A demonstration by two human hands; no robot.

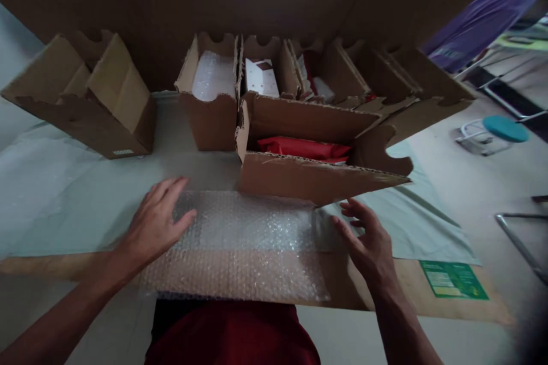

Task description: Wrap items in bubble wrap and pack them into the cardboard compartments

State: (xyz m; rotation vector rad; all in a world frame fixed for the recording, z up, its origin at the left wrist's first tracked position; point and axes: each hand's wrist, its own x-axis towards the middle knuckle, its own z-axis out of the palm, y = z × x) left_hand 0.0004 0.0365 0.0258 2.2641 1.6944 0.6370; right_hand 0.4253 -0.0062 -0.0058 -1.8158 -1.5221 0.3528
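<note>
And here lies the bubble wrap, flat at the near edge of the surface, part over the pale green cloth and part over the bare strip in front, right between the two hands! The left hand is at its left edge, thumb spread well away from the fingers, an open grip with hold of nothing; whether it touches the sheet, I can't tell. Across to the right hand: grip open too, fingers loosely bent, nothing in it, just beyond the sheet's right edge and close to the front cardboard box. Inside that box sits a red packet. Behind, more boxes stand in a row, one holding a white carton; off to the left, another box stands apart.
</note>
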